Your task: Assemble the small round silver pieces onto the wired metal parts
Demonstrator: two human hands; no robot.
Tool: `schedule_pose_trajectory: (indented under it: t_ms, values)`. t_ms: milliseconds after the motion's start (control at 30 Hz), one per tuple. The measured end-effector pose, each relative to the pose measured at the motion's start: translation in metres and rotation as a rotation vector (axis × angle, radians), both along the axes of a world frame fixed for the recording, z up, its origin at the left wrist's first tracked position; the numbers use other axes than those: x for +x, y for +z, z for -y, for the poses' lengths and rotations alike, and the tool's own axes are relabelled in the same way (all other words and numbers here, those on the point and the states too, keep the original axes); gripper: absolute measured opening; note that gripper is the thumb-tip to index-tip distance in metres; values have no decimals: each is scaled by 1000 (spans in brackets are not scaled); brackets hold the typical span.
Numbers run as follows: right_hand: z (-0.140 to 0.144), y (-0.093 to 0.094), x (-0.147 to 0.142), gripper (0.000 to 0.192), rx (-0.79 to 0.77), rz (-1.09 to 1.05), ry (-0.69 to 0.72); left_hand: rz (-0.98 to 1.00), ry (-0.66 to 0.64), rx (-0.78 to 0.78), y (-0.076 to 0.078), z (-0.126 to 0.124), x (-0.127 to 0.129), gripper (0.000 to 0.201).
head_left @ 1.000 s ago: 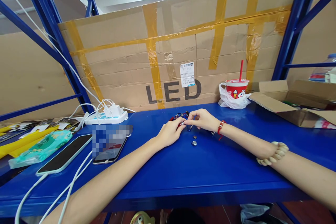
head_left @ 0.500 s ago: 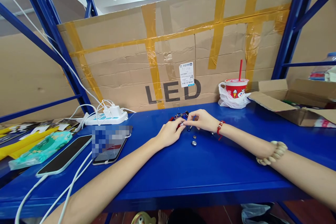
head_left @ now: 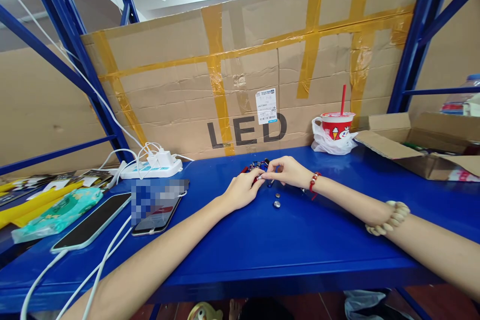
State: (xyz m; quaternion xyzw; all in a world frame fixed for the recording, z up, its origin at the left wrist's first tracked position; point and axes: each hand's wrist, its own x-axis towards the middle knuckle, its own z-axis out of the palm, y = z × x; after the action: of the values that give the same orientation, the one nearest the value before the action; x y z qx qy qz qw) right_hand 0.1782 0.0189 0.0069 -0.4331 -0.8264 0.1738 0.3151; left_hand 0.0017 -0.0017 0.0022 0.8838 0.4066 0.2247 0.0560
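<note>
Left hand (head_left: 243, 191) and right hand (head_left: 288, 171) meet fingertip to fingertip, pinching a small metal part (head_left: 262, 176) just in front of the cardboard sheet (head_left: 240, 80), beside the loose button cells (head_left: 277, 204). I judge it light, rigid, slippery; best gripped at its edges.

Bright, even daylight falls from a pale opening high at the far side, and the glossy blue shelf top (head_left: 285, 250) throws back soft sheen with only faint shadows under the arms. The wide lens bends the blue uprights (head_left: 75, 50) at left and right outward and stretches the near forearms. The centre is sharp enough to read the lettering on the cardboard sheet (head_left: 247, 85), while one patch over a phone (head_left: 159, 202) at near left is pixelated.
</note>
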Motion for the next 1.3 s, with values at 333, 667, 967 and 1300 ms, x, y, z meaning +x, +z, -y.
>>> schedule_pose_trajectory:
  t_ms: [333, 667, 967, 1300]
  values:
    - [-1, -2, 0, 42, -8, 13, 7, -43, 12, 17, 0, 0, 0, 24]
    - [-2, -3, 1, 42, 5, 60, -18, -86, 19, 18, 2, 1, 1, 24]
    - [-1, -3, 0, 42, 7, 93, -29, -93, 22, -1, 1, 0, 0, 24]
    - [0, -3, 0, 42, 2, 91, -28, -97, 21, -3, 2, 0, 0, 24]
